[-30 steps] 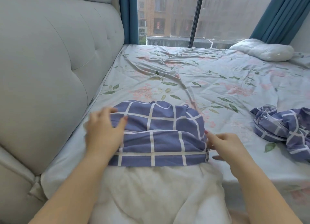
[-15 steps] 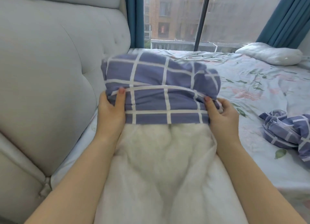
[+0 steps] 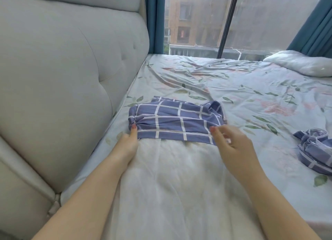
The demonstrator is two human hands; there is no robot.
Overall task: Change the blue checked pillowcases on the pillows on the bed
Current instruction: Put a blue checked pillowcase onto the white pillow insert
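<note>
Partly, the pillowcase (image 3: 177, 122) sheathes the white pillow (image 3: 179, 182).

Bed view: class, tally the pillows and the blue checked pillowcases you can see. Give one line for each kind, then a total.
Pillows: 2, the near pillow and the far pillow
Pillowcases: 2, the near pillowcase partly on the near pillow and the crumpled pillowcase lying loose at the right
Total: 4
</note>
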